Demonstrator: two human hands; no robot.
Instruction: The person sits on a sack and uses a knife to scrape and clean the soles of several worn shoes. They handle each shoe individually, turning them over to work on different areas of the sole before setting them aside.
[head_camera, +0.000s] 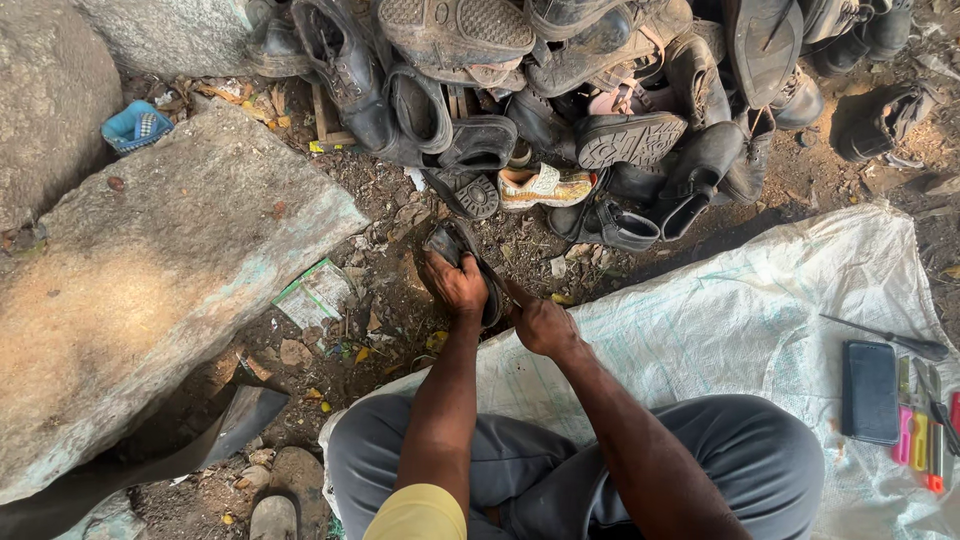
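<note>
A dark shoe (455, 250) is held sole-up on the ground, just beyond the edge of a white sack (760, 300). The left hand (458, 283) is pressed over the shoe, fingers curled down around its sides in a firm grip. The right hand (540, 325) is closed in a fist around a thin tool (505, 287), whose tip is laid against the shoe's near edge; the kind of tool cannot be told. A heap of worn shoes (560, 100) is piled just behind. A large stone slab (150, 270) lies to the left, with a scrap of printed paper (315, 293) at its foot. On the sack, well to the right, a black wallet (869, 391) is set beside several coloured tools (925, 440).
</note>
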